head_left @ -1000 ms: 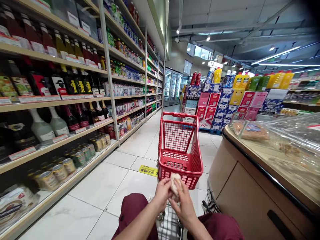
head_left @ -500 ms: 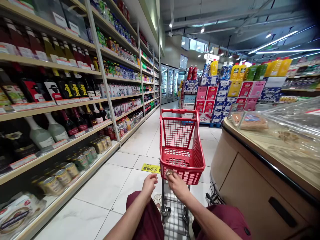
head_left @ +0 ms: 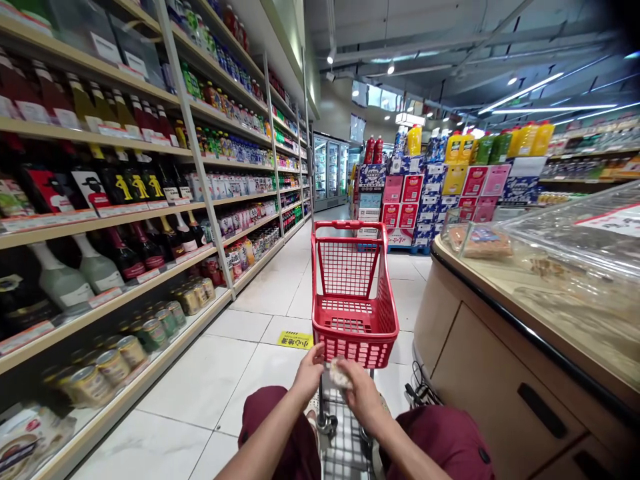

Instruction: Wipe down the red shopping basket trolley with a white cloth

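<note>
Head view (only view). My right hand (head_left: pixel 363 393) pinches a pale crumpled wad (head_left: pixel 341 375), probably cloth, between thumb and fingers; it sits just below the near wall of the red shopping cart (head_left: pixel 357 335). Judgement: soft material, so a light pinch suffices and part of it stays exposed beyond my fingertips. My left hand (head_left: pixel 307 375) is by the cart's near left corner, fingers loosely spread and slightly bent, gripping nothing visible. Contact with the plastic: cannot tell.

The cart is upright, directly ahead, its wheels (head_left: pixel 327 423) on the tiled floor (head_left: pixel 200 393). I sit low, maroon knees (head_left: pixel 440 433) either side of its lower frame, presumably to bring that wall within reach of both arms.

Right: tabletop (head_left: pixel 490 277) with packaged bread (head_left: pixel 480 241). Left: shelves (head_left: pixel 165 357) of bottles and cans.
</note>
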A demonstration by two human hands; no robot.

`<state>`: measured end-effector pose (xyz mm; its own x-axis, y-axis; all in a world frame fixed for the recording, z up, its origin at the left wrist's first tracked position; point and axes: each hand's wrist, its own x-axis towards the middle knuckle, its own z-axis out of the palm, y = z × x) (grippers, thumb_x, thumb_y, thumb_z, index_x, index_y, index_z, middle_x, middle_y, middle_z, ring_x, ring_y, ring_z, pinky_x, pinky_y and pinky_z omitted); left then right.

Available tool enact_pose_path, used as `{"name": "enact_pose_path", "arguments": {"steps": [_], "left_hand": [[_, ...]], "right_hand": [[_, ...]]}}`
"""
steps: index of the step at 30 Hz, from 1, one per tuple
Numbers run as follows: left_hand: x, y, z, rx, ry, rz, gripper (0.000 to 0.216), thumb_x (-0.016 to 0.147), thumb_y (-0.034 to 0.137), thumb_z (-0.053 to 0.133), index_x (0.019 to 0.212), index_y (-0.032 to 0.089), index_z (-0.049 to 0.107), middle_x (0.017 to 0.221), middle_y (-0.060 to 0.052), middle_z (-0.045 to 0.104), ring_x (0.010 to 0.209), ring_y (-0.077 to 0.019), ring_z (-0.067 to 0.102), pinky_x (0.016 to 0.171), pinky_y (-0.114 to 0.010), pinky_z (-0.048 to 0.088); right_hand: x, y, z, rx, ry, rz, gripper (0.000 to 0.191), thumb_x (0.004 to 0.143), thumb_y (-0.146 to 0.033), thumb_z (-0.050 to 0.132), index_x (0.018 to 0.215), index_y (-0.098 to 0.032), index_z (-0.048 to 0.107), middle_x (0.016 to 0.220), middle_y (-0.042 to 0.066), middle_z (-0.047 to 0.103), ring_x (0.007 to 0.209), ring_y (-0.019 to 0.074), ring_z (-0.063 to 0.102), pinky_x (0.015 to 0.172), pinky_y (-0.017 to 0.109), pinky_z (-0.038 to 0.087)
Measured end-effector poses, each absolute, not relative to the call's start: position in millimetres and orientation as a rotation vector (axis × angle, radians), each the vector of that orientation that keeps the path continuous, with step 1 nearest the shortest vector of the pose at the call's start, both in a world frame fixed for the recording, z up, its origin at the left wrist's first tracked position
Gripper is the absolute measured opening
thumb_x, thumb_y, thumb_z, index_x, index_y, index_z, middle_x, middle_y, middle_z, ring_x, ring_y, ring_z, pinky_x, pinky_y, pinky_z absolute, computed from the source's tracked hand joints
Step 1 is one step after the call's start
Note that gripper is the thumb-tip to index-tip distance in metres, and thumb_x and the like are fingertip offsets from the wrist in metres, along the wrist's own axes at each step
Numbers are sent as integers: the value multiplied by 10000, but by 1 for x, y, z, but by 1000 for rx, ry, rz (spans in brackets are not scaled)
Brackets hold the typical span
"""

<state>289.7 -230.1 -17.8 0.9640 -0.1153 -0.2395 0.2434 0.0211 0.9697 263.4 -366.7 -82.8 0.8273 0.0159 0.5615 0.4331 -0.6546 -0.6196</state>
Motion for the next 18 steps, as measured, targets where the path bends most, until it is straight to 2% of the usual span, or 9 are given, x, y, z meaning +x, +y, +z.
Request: {"name": "enact_pose_path", "arguments": {"steps": [3, 5, 7, 9, 12, 15, 18], "left_hand": [[274, -249, -9, 1177, -40, -564, 338, 664, 232, 563, 1000, 197, 570, 1031, -67, 620, 912, -199, 581, 716, -291, 441], [266, -261, -7, 992, -85, -599, 365, 674, 355, 607, 994, 183, 574, 980, -77, 638, 878, -206, 598, 710, -290, 448], [261, -268, -10, 933, -84, -547, 407, 616, 334, 685, 973, 169, 579, 934, -75, 652, 848, -201, 609, 710, -275, 449], [260, -270, -19, 937, -45, -478, 435, 545, 248, 732, 942, 153, 582, 871, -67, 663, 807, -195, 618, 701, -264, 448], [265, -268, -37, 1006, 82, -381, 405, 490, 176, 713, 870, 140, 577, 761, -41, 660, 714, -176, 617, 664, -259, 446], [269, -267, -49, 1129, 203, -350, 310, 514, 160, 643, 809, 157, 549, 697, -5, 638, 630, -139, 593, 610, -239, 429], [267, -267, -53, 1196, 234, -422, 205, 541, 180, 603, 731, 160, 528, 618, 5, 602, 592, -137, 572, 568, -236, 406]], "right_hand": [[256, -367, -58, -1702, 25, -474, 278, 700, -243, 529, 965, -164, 560, 840, 49, 649, 726, 171, 605, 660, 285, 479], [255, -365, -43, -1424, 110, -352, 340, 704, -393, 552, 939, -147, 571, 813, 57, 655, 720, 186, 609, 649, 293, 478], [255, -363, -38, -1301, 102, -235, 421, 709, -501, 523, 914, -140, 590, 784, 62, 656, 730, 199, 610, 643, 299, 476], [254, -364, -42, -1403, 89, -222, 426, 719, -539, 489, 827, -148, 617, 730, 60, 644, 718, 202, 603, 638, 304, 473], [252, -369, -56, -1777, 95, -524, 325, 719, -477, 521, 771, -173, 624, 840, 82, 626, 838, 221, 577, 746, 350, 462], [243, -367, -75, -2062, -73, -823, 298, 761, -327, 502, 1009, -188, 592, 1136, 112, 542, 1097, 235, 474, 911, 412, 394], [230, -360, -98, -2248, -339, -783, 489, 764, -220, 481, 1250, -200, 432, 1269, 103, 461, 1199, 212, 399, 953, 396, 388]]}}
